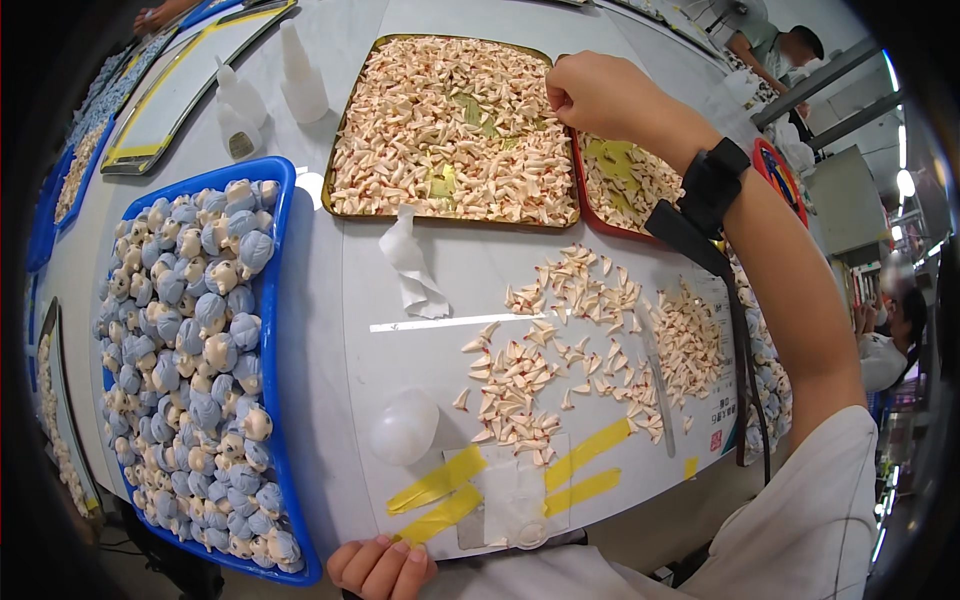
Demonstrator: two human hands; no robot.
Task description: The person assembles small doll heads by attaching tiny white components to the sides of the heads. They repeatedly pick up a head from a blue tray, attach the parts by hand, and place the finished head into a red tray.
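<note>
My right hand (610, 98) is closed over the right rim of a shallow tray (350, 122). Its fingertips are turned away, hiding whatever they hold. Small cream pointed pieces (440, 130) with reddish tips fill the tray. A second, red-edged tray (618, 178) with similar pieces lies partly under my wrist. At the table's near edge, my left hand (382, 570) has its fingers curled, close to strips of yellow tape (435, 512); I cannot see what is inside them. Loose pointed pieces (520, 385) are scattered on the table between the hands, beside a translucent squeeze bottle (404, 428).
On the left stands a blue basket (285, 400) full of small doll heads with light blue hair. White bottles (302, 75) stand behind it. A crumpled tissue (410, 265) lies below the large tray. A person (775, 55) sits at the far right.
</note>
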